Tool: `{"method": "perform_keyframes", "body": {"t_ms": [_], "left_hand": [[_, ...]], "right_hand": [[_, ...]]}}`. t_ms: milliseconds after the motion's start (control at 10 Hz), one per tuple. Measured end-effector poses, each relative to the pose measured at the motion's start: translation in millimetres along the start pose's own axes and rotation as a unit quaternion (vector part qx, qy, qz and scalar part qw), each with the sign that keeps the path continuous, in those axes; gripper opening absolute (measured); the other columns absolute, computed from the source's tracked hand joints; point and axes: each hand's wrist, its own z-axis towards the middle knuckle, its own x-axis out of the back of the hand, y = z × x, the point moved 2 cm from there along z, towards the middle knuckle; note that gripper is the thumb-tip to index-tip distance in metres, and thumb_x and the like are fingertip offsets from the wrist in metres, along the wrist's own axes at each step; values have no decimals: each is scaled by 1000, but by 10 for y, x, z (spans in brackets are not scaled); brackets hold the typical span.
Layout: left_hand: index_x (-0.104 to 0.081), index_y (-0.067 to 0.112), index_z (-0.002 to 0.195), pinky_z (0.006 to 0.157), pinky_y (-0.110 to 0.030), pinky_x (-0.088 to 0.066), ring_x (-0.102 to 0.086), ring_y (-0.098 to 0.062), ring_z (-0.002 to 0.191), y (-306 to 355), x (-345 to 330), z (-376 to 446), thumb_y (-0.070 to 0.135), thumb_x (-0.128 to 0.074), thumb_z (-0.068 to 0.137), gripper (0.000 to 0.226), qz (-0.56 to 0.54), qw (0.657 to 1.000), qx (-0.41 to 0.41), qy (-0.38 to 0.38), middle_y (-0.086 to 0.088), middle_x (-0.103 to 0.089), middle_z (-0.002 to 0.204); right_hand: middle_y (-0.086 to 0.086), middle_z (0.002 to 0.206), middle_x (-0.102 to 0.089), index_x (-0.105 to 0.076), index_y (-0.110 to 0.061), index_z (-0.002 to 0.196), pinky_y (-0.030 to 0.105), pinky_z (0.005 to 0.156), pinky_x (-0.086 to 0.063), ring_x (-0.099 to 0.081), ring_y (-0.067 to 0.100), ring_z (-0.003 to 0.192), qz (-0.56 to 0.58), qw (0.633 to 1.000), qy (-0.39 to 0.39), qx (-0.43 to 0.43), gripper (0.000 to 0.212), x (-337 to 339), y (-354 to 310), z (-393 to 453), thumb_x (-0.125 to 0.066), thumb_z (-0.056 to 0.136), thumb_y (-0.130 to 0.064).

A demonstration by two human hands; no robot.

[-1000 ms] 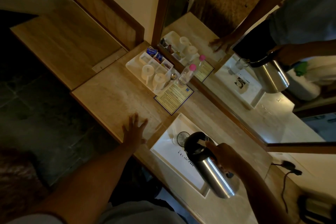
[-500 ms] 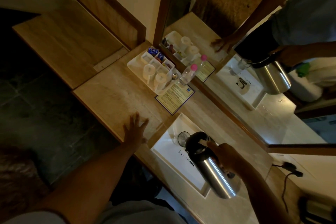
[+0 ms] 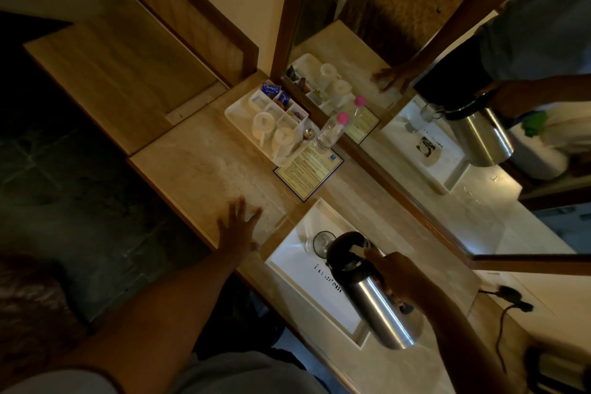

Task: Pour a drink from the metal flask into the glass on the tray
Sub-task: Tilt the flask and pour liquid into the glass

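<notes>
- The right hand (image 3: 399,278) has its fingers (image 3: 372,254) wrapped around the handle of the metal flask (image 3: 371,289)
- The flask is tilted, its dark top just over the glass (image 3: 323,242)
- The glass stands upright on the white tray (image 3: 287,261)
- The left hand (image 3: 238,227) lies flat on the worktop (image 3: 198,163), fingers spread wide, holding nothing, just beside the tray

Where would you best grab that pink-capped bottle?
Take the bottle around its clear body below the pink cap, coming from the open counter side. It stands upright and slim, with the mirror behind and the cup tray close beside it.
</notes>
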Motion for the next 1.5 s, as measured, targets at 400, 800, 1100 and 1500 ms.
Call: {"method": "perform_keyframes", "body": {"t_ms": [400, 800, 1100, 1500], "left_hand": [[3, 39, 168, 126, -69, -17, 17, -42, 161, 5, -5, 6, 49, -72, 94, 105, -2, 1000, 2, 1, -15, 24, 173], [3, 39, 168, 126, -69, -17, 17, -41, 161, 3, 3, 7, 49, -73, 94, 106, -3, 1000, 4, -4, -15, 24, 173], [3, 39, 168, 126, -69, -16, 17, -43, 161, -1, -2, -2, 49, -72, 94, 105, -2, 1000, 1, 6, -15, 23, 173], [2, 39, 168, 126, -69, -16, 17, -42, 161, -11, -1, -3, 47, -73, 94, 105, -13, 1000, -6, 8, -16, 24, 172]], "right_hand": [[-2, 52, -59, -61, -19, 60, 25, 49, -45, -55, 13, 47, -6, 1000, 5, -12, 57, -16, -13, 0, -50, 95, -63], [-6, 35, -52, -64, -12, 63, 19, 44, -43, -45, 5, 30, 27, 999, -22, 14, 61, -62, 30, -2, -44, 102, -55], [-6, 37, -54, -65, -12, 63, 19, 45, -46, -47, 6, 32, 25, 999, -16, 15, 64, -65, 53, 21, -45, 100, -60], [-6, 40, -55, -58, -28, 59, 20, 46, -44, -51, 5, 36, -6, 1000, 9, 30, 52, -40, 33, -62, -48, 98, -60]]}}
